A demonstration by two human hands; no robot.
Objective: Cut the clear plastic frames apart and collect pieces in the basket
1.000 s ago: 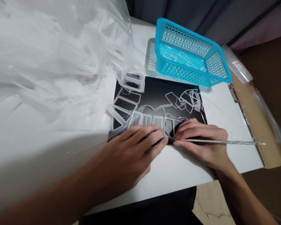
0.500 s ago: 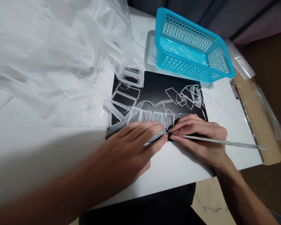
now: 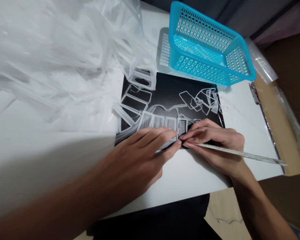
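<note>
A translucent plastic strip (image 3: 158,121) of joined rectangular pieces lies on a black mat (image 3: 171,91). Across its near edge rests my left hand (image 3: 150,150), fingers stretched out and lying flat, holding it down. My right hand (image 3: 212,140) pinches a thin pale stick-like tool (image 3: 252,157), whose long end points out to the right. The tool's tip is hidden between my fingers, close to my left fingertips and one small rectangular frame (image 3: 182,125) of the strip. Cut-out thin plastic outlines (image 3: 207,100) lie tangled beyond my right hand.
A blue perforated basket (image 3: 212,71) stands at the back, with a few clear pieces inside. A large heap of translucent plastic sheeting (image 3: 65,60) covers the left of the white table (image 3: 177,180). Clear plastic film (image 3: 262,65) and brown cardboard (image 3: 287,146) are at the right.
The whole view has shifted slightly, so things appear a little to the right and higher. Both hands keep nearly the same pose on the strip, with the tool still held in my right hand.
</note>
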